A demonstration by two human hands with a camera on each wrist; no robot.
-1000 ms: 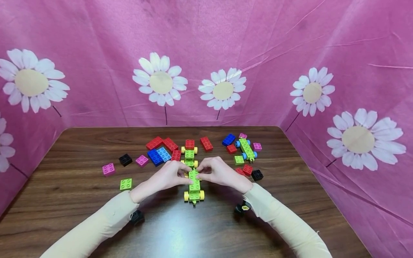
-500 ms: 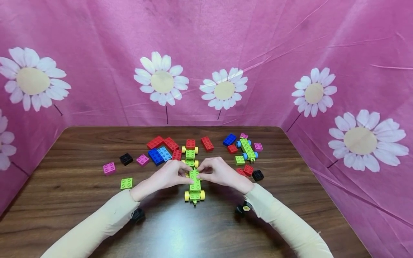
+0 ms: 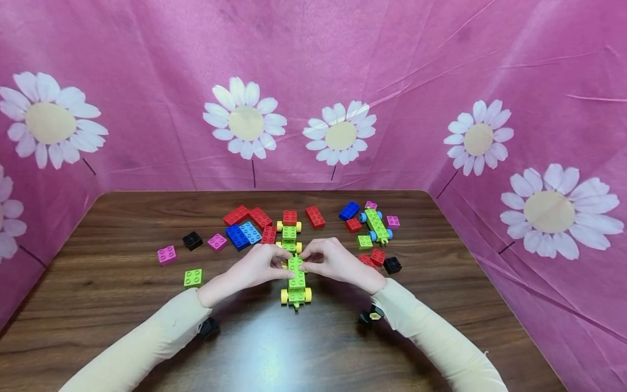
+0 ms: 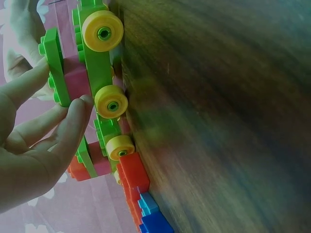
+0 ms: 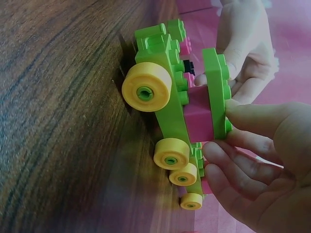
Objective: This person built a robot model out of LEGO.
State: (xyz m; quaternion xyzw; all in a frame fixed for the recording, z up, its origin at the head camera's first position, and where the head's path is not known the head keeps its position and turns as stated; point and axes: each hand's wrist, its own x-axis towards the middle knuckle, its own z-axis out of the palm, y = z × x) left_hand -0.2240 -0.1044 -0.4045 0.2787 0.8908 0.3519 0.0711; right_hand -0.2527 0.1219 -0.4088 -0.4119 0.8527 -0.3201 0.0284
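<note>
My left hand (image 3: 257,265) and right hand (image 3: 333,262) meet over a toy wagon at the middle of the table. Both pinch the long green toy brick (image 3: 296,279) on its top, fingertips at its sides and end. In the left wrist view a pink brick (image 4: 76,77) is sandwiched between that flat green brick and the green wheeled base (image 4: 99,68). Yellow wheels (image 5: 146,87) stand close along the table in the right wrist view. Just beyond, in line with it, is a second green wagon (image 3: 289,233) with yellow wheels and a red brick (image 3: 290,218) at its far end.
Red bricks (image 3: 237,215), a dark blue brick (image 3: 237,237) and a light blue brick (image 3: 250,232) lie left of the wagons. Farther left are pink, black (image 3: 192,240) and green bricks (image 3: 193,278). At right, a blue-wheeled green base (image 3: 376,224) sits among several small bricks.
</note>
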